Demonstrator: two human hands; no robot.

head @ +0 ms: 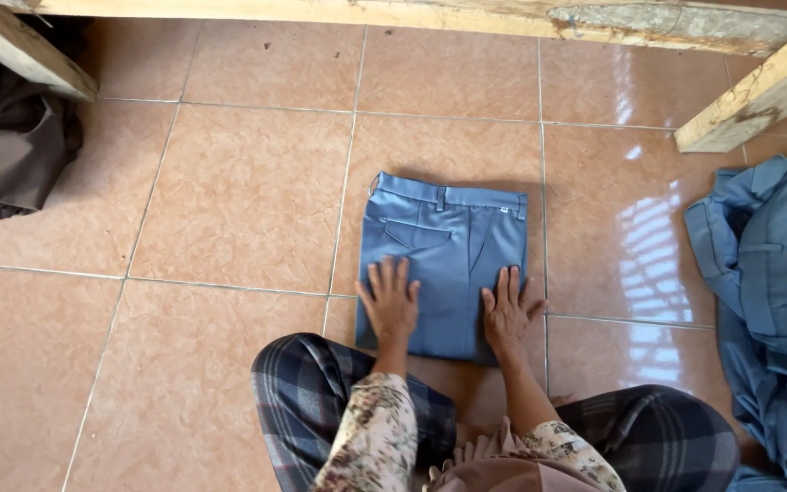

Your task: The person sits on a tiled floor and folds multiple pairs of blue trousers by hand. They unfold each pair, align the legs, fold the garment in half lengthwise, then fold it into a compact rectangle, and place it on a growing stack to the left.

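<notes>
While folded blue-grey trousers (448, 260) lie flat on tiled floor (239, 200), waistband away from person, both palms press near edge. Left hand (391, 301) fingers spread flat, gripping nothing; right hand (508, 314) likewise. Blue garment pile (771, 301) well apart at right, dark cloth heap (6, 137) far left. Risk: glossy tile slick, uneven push may skew fold.

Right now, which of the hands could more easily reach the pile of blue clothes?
Probably the right hand: it rests on the folded trousers' edge nearest the blue pile; the left hand lies farther away.
</notes>
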